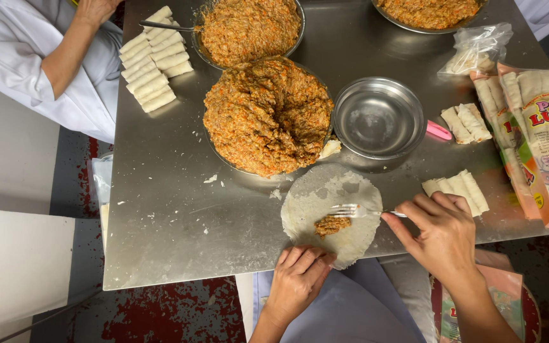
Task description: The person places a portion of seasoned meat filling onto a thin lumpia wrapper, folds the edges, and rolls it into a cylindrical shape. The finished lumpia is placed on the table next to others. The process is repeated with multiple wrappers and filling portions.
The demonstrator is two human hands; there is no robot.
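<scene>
Right hand (443,234) grip grasping fork (351,210); left hand (300,274) released on wrapper (325,197); bowl (223,155) heaped filling.

Head camera looks straight down, close above the steel table (160,190).

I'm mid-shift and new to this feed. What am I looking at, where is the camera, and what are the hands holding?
There is no machine here: one camera on a person's head looks down at their two bare hands over a steel table. The right hand holds a fork, its tines over a small lump of filling on a round wrapper. The left hand presses the wrapper's near edge. Behind it stand a heaped bowl of filling, an empty metal bowl and finished rolls. Packets lie to the right. Top left, another person's arm shows.
</scene>
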